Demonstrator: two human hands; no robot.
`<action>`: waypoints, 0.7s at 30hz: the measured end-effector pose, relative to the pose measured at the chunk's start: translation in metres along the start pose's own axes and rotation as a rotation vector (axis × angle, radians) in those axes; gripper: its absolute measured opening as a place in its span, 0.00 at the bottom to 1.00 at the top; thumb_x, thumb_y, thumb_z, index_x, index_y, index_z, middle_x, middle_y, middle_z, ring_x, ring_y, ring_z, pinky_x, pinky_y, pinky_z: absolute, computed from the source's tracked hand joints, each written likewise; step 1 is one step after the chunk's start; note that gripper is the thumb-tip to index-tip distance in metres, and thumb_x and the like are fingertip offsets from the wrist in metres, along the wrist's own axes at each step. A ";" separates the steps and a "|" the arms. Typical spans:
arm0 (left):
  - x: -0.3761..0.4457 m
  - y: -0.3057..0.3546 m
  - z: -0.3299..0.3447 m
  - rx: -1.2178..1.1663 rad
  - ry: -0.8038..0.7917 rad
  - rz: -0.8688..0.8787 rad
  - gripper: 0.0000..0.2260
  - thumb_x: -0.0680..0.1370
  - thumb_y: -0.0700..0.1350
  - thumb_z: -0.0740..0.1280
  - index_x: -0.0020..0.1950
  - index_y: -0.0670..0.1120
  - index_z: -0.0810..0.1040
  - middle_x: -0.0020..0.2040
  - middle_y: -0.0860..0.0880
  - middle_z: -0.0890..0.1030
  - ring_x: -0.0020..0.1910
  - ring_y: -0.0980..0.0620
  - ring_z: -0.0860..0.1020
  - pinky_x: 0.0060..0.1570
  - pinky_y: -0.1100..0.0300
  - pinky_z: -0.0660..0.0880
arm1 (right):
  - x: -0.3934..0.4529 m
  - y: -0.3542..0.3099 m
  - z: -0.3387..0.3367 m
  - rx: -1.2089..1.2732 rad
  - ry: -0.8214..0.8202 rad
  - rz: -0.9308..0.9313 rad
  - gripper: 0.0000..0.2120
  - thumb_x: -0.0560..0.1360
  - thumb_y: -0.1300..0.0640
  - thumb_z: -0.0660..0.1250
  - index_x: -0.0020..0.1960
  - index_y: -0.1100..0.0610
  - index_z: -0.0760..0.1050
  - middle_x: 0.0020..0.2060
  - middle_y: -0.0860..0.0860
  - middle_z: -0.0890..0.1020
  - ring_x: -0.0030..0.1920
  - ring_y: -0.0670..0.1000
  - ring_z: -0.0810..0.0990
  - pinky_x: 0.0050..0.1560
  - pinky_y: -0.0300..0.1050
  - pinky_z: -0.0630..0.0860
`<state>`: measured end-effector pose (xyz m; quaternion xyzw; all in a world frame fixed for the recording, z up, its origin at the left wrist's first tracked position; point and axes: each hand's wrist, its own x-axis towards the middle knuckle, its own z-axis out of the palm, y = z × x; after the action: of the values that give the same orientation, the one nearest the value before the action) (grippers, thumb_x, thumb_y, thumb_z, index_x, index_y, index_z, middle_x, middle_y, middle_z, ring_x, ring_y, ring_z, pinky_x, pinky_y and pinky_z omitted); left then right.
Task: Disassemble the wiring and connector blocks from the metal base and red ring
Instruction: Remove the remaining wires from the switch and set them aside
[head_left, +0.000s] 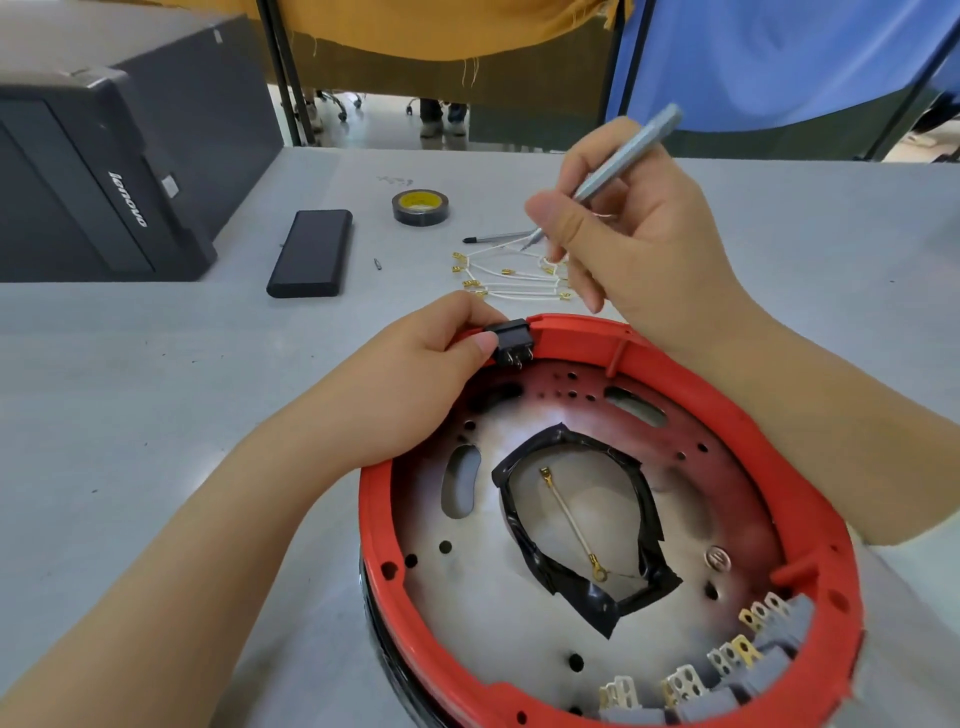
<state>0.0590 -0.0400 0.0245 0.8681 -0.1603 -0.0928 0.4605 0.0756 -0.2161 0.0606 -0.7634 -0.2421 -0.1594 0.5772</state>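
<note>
Table (156, 364): grey, holds tape roll (420, 207), spare driver (493, 238).
Ring (597, 332): red, on base (478, 587), before me.
Left hand (415, 384): pinching black switch (511, 338) in ring.
Right hand (623, 234): gripping screwdriver (623, 156), raised.
Done: wires (511, 275) piled behind ring.
Left: switch, grey blocks (727, 675), one wire (571, 522).

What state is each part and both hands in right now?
Left hand: pinches the black switch block.
Black switch block: seated in the red ring's far rim.
Right hand: grips the grey screwdriver, raised.
Grey screwdriver: tilted, tip down.
Red ring: on the metal base.
Metal base: one loose wire in its taped opening.
Grey connector blocks: seated at near rim.
White wires: removed, on table.
</note>
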 end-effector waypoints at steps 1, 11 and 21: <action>0.000 0.000 0.000 0.007 -0.001 -0.002 0.08 0.81 0.49 0.57 0.53 0.57 0.75 0.44 0.56 0.79 0.31 0.64 0.71 0.34 0.64 0.66 | 0.000 -0.005 -0.002 -0.012 -0.052 0.010 0.06 0.79 0.63 0.64 0.45 0.56 0.69 0.34 0.58 0.75 0.23 0.43 0.73 0.22 0.31 0.66; 0.000 0.001 0.001 -0.025 -0.006 0.008 0.08 0.82 0.47 0.58 0.55 0.55 0.76 0.50 0.54 0.81 0.47 0.55 0.77 0.42 0.60 0.71 | -0.062 -0.032 -0.006 -0.631 -0.502 0.230 0.09 0.76 0.50 0.65 0.44 0.45 0.63 0.35 0.45 0.82 0.31 0.41 0.77 0.32 0.35 0.71; 0.000 0.000 0.001 -0.002 -0.005 -0.014 0.08 0.82 0.48 0.57 0.52 0.58 0.75 0.54 0.44 0.79 0.31 0.56 0.68 0.26 0.69 0.66 | -0.099 -0.018 0.010 -1.101 -0.584 0.148 0.18 0.70 0.51 0.64 0.42 0.45 0.53 0.33 0.46 0.75 0.31 0.47 0.71 0.28 0.45 0.64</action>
<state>0.0589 -0.0409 0.0242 0.8686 -0.1549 -0.0982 0.4603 -0.0170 -0.2209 0.0207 -0.9756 -0.2188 -0.0054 0.0188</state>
